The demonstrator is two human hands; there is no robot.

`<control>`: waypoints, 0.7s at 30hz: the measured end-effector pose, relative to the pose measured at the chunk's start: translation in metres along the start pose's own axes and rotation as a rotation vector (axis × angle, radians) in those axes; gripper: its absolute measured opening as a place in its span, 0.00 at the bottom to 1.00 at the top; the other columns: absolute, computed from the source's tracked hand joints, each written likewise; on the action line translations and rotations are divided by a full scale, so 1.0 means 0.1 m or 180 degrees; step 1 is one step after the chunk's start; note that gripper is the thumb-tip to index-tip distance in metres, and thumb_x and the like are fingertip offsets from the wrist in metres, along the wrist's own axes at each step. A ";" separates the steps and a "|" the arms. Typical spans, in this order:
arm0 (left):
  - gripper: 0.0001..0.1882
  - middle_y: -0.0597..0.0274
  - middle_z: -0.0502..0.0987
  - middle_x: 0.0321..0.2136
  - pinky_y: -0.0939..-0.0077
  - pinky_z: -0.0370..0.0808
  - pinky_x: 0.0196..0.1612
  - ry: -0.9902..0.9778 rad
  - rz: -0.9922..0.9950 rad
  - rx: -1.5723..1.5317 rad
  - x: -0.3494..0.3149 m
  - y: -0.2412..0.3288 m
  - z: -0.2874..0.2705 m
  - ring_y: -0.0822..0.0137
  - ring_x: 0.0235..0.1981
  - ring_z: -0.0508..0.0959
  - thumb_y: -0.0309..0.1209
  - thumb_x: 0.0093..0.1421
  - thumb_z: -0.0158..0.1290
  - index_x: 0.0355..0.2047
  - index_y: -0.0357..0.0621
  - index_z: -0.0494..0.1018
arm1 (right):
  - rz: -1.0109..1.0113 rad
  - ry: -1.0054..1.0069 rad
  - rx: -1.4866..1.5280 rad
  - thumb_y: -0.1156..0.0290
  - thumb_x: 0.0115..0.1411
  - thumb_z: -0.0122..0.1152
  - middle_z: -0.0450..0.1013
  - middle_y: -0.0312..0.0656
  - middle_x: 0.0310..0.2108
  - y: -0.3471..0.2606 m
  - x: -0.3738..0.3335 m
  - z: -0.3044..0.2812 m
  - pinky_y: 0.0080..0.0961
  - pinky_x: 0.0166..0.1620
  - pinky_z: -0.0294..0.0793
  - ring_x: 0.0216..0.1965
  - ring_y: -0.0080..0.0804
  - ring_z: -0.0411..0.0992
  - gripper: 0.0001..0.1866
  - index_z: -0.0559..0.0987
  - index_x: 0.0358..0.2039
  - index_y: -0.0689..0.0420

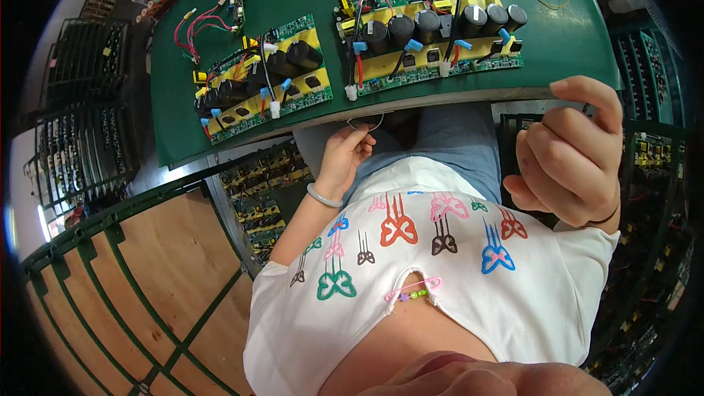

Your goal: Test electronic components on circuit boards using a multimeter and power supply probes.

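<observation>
Green table (565,51): bears both boards. Right circuit board (433,55) and left circuit board (264,79): capacitors and leads already fitted; whether their white plugs (444,69) are mated, cannot tell, so work left is uncertain. Right hand (572,150), near right: fingers partly curled, palm hidden, contents unclear. Left hand (350,150): fingertips pinched, apparently on a thin pale loop (380,122) at the table's near edge, apart from both boards.

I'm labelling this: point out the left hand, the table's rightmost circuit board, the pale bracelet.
Left hand (346,152): head view, its middle.
Circuit board (427,28): head view, central black capacitor.
Pale bracelet (322,199): head view, band.
</observation>
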State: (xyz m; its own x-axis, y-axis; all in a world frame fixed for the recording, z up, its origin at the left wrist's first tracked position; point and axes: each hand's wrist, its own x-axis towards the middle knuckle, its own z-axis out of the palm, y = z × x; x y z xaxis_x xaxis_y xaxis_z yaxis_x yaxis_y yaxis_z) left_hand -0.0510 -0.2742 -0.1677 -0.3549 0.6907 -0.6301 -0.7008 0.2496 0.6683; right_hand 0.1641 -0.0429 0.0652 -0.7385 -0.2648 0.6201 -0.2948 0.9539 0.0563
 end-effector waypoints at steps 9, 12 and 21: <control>0.11 0.68 0.71 0.21 0.82 0.66 0.31 -0.0165 0.0451 -0.0036 0.04 -0.11 -0.09 0.76 0.24 0.69 0.36 0.69 0.51 0.37 0.40 0.73 | 0.0174 0.0012 0.1313 0.70 0.41 0.70 0.61 0.37 0.22 -0.11 -0.36 0.87 0.37 0.36 0.71 0.26 0.36 0.67 0.14 0.69 0.15 0.57; 0.11 0.68 0.68 0.19 0.79 0.65 0.30 -0.0251 0.0175 0.0199 -0.06 -0.11 -0.14 0.74 0.23 0.67 0.33 0.70 0.48 0.37 0.37 0.72 | 0.0416 -0.0110 0.1727 0.70 0.45 0.68 0.62 0.37 0.23 -0.22 -0.46 1.05 0.35 0.36 0.70 0.28 0.37 0.67 0.12 0.71 0.16 0.56; 0.14 0.70 0.72 0.25 0.84 0.65 0.32 -0.0198 -0.0068 0.0711 -0.47 -0.36 -0.27 0.79 0.26 0.67 0.38 0.70 0.51 0.40 0.38 0.75 | 0.1566 -0.1025 0.1993 0.75 0.54 0.64 0.71 0.44 0.41 -0.44 -0.65 1.52 0.38 0.46 0.74 0.42 0.46 0.71 0.13 0.76 0.40 0.58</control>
State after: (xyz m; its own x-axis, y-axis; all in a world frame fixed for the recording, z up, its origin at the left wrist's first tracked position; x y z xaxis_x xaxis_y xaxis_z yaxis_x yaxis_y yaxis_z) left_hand -0.0258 -0.3338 -0.1733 -0.2977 0.7225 -0.6239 -0.5508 0.4038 0.7305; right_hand 0.1325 -0.0888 -0.0967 -0.9783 0.0410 0.2032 -0.1063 0.7422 -0.6617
